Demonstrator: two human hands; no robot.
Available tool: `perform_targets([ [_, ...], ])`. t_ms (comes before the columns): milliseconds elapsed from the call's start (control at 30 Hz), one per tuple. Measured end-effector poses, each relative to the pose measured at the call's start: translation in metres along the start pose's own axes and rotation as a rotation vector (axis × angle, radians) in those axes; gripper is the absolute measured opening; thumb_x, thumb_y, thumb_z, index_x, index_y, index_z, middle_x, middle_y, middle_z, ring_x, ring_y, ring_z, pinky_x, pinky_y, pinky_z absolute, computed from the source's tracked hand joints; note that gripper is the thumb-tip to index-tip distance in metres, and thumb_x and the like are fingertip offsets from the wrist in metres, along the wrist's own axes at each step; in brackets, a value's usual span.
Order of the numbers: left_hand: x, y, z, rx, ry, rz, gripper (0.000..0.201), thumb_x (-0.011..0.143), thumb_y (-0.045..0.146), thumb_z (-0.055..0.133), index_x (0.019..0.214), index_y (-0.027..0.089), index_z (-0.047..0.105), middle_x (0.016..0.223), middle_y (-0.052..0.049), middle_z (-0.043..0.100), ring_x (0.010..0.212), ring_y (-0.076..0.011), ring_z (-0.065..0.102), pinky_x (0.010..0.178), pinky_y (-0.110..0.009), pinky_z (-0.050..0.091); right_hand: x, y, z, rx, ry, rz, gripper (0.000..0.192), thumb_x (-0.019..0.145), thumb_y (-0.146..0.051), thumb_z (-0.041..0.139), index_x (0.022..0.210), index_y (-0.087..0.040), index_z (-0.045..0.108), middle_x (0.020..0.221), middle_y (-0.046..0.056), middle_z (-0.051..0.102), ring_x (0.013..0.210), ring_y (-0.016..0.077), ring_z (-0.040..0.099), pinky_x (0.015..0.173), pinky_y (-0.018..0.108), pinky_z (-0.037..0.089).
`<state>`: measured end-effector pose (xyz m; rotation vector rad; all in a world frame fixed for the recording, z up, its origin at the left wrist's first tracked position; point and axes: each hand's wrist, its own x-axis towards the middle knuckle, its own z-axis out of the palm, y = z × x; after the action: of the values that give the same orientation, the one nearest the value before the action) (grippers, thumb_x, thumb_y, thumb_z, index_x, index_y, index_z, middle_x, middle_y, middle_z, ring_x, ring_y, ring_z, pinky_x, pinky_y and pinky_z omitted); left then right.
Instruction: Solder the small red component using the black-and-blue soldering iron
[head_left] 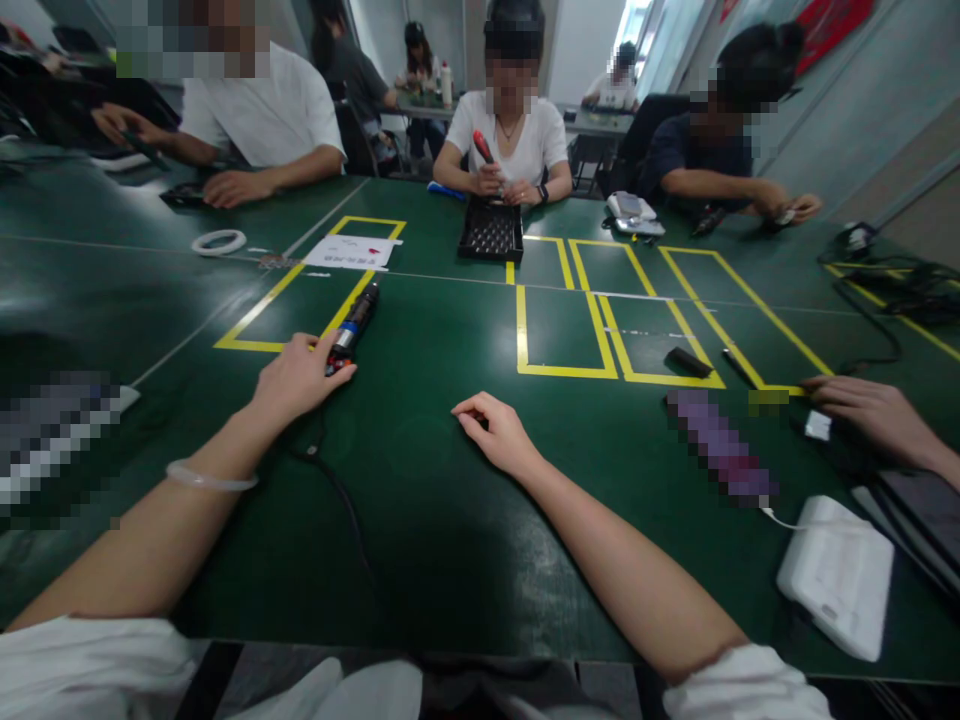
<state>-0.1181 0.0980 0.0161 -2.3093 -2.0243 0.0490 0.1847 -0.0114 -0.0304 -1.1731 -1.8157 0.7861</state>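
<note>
Two hands, left [296, 378] grasping electric screwdriver [352, 328], right [491, 430] loosely clenched, black tray [491, 232] beyond

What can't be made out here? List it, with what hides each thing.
Head view, all of it:
- Right hand: fingers curled under, so anything pinched in them is hidden.
- Electric screwdriver: its near end sits under the left hand; grip unclear.
- Paper sheet: print too small to read.
- Black tray: contents too small to identify.
- Tablet: cut off by the right edge.
</note>
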Motion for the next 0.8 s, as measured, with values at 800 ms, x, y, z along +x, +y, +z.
perform_targets([
  [800, 0.024, -0.035, -0.019, 0.137, 0.051, -0.274, 0.051, 0.095, 0.046, 0.030, 0.113, 0.008, 0.059, 0.110, -0.016, 0.062, 0.090, -0.0291, 0.060, 0.073, -0.041, 0.050, 0.004, -0.003, -0.002, 0.001, -0.029, 0.028, 0.013, 0.092, -0.017, 0.055, 0.095, -0.020, 0.067, 0.089, 0.003, 0.064, 0.084, 0.0157, 0.060, 0.076, 0.028, 0.045],
])
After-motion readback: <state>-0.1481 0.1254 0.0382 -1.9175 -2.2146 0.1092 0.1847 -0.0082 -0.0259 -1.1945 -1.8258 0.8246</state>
